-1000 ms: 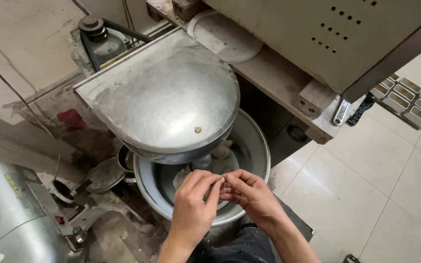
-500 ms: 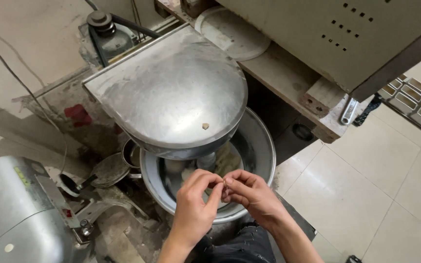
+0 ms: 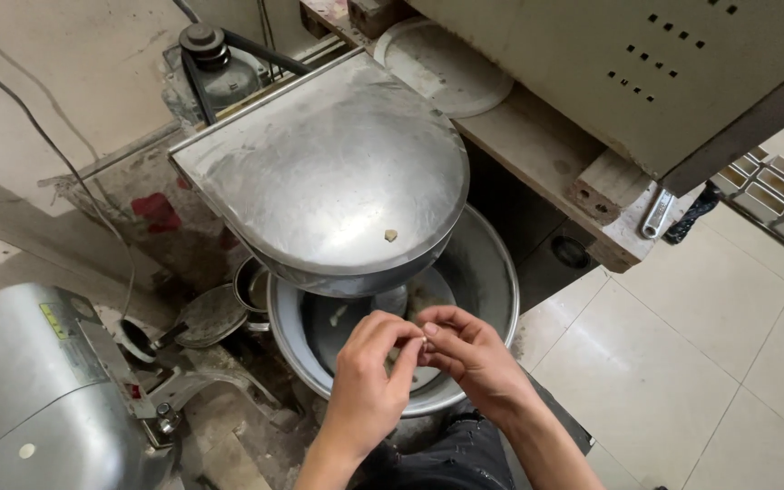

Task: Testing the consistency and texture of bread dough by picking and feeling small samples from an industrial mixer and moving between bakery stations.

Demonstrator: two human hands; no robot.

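Observation:
My left hand point(image 3: 369, 377) and my right hand point(image 3: 466, 352) meet fingertip to fingertip over the near rim of a large steel bowl point(image 3: 492, 272). Between the fingertips sits a tiny pale bit of dough point(image 3: 423, 340), pinched by both hands. Above the bowl a rounded steel machine hood point(image 3: 328, 177) covers most of the bowl's inside; a small dough crumb point(image 3: 390, 235) lies on the hood. The bowl's bottom shows smears of dough, mostly hidden by the hood and my hands.
A grey motor housing point(image 3: 29, 390) stands at the lower left. A belt pulley point(image 3: 201, 41) sits behind the hood. A grey metal cabinet point(image 3: 637, 63) with a wooden ledge point(image 3: 555, 163) is at the right. Metal baking tins point(image 3: 782, 195) rest on the tiled floor.
The view has shifted slightly, so the machine sits a little more to the right. My hands stay together over the bowl rim, fingers working the small bit.

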